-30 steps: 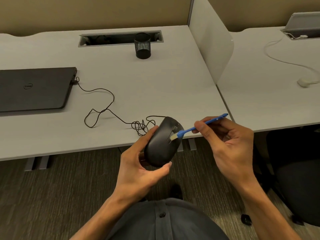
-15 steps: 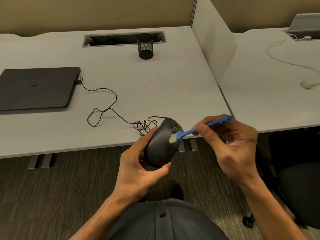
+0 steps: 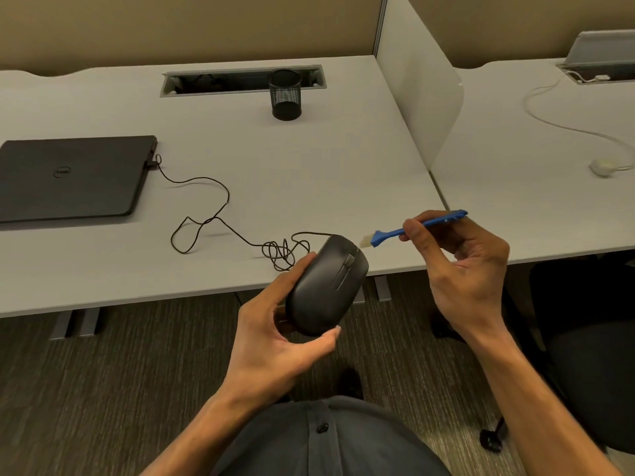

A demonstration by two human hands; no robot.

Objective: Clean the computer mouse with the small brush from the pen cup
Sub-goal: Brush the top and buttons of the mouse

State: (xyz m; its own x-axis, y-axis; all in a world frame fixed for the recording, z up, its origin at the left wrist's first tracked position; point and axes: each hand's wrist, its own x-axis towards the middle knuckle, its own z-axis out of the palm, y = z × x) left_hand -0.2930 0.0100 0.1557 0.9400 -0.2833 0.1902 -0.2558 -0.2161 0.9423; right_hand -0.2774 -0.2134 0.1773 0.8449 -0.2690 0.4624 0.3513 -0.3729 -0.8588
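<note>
My left hand (image 3: 275,331) grips a black wired computer mouse (image 3: 326,286) just off the desk's front edge, buttons and scroll wheel facing up. My right hand (image 3: 460,269) pinches the handle of a small blue brush (image 3: 405,231). Its pale bristles hang a little above and to the right of the mouse's front end, not touching it. The black mesh pen cup (image 3: 286,94) stands at the back of the desk and looks empty.
The mouse's black cable (image 3: 206,214) runs in loops across the grey desk (image 3: 309,166) to a closed black laptop (image 3: 72,176) at the left. A white divider panel (image 3: 422,84) separates the neighbouring desk, where a white cable and small white device (image 3: 603,166) lie. A dark chair (image 3: 591,372) stands at the right.
The brush has lifted off the mouse's front end and moved up and to the right. My left hand holds the mouse in the same place.
</note>
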